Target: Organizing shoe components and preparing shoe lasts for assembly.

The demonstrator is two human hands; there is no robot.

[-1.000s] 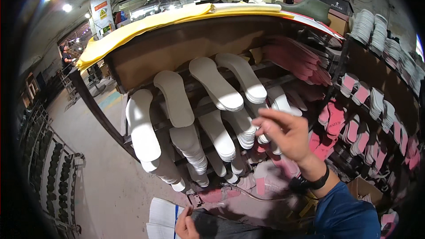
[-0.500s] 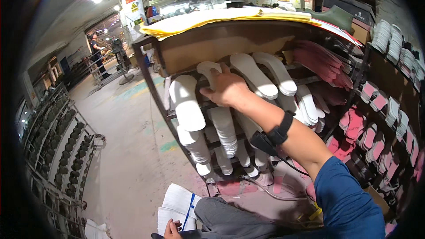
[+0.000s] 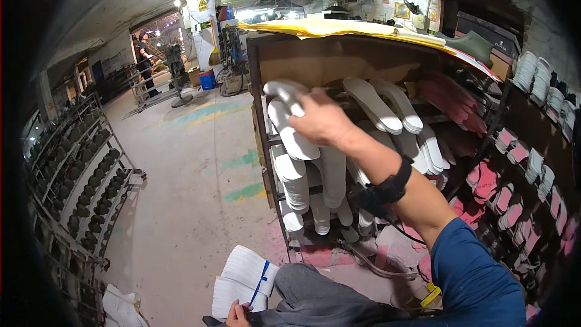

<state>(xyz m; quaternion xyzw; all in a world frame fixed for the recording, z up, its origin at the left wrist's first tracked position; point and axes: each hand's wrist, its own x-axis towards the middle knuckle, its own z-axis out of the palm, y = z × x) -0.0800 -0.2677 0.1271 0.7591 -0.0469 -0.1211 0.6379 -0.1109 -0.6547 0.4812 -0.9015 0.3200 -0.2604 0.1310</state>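
My right hand (image 3: 322,120) reaches to the upper left of the rack, closed on white insoles (image 3: 283,91) that are smeared by motion. How many it grips I cannot tell. Just below it a stack of white insoles (image 3: 298,144) hangs over the shelf edge, and two more stacks (image 3: 372,106) lie to its right. Low in the view, my left hand (image 3: 238,315) has its fingers curled at the lower end of a blue strap (image 3: 260,281). That strap runs across a fanned bundle of white insoles (image 3: 233,266) beside my grey-clothed leg.
The dark rack (image 3: 256,79) carries yellow and white sheets (image 3: 339,28) on top and pink pieces (image 3: 451,100) inside. Another rack with pink and white insoles (image 3: 508,139) stands right. Left is a wheeled rack of dark shoe-shaped pieces (image 3: 91,175). A person (image 3: 145,63) stands far back.
My right hand has lifted insoles from the upper shelf, between the stacks, and now holds them over the leftmost stack. The view has turned slightly left. My left hand stays at the strapped bundle.
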